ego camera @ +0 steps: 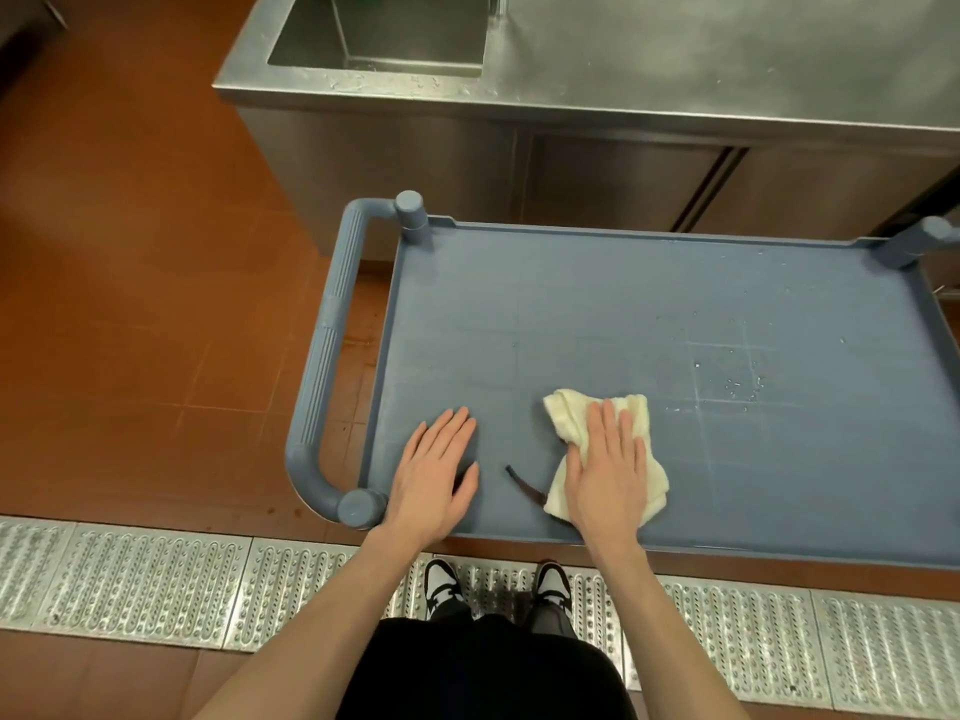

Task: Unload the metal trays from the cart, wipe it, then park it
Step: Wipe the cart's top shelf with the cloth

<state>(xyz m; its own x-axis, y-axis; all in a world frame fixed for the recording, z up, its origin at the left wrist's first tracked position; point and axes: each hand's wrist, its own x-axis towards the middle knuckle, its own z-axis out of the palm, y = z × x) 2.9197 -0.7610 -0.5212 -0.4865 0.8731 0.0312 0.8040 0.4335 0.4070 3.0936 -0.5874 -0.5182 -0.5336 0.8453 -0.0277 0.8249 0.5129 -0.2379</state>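
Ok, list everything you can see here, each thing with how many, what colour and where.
cart: one, blue-grey, in front of the steel counter, top shelf bare of trays
cart handle: one, blue-grey, at the cart's left end
cloth: one, cream, on the cart's near edge under the right hand
dark strip: one, brown, on the cart beside the cloth
water drops: several, clear, right part of the cart top
counter: one, steel, behind the cart
sink: one, steel, left end of the counter
floor grating: one row, silver, under the feet
shoes: two, black and white, on the grating
left hand: flat on the cart
right hand: flat on the cloth
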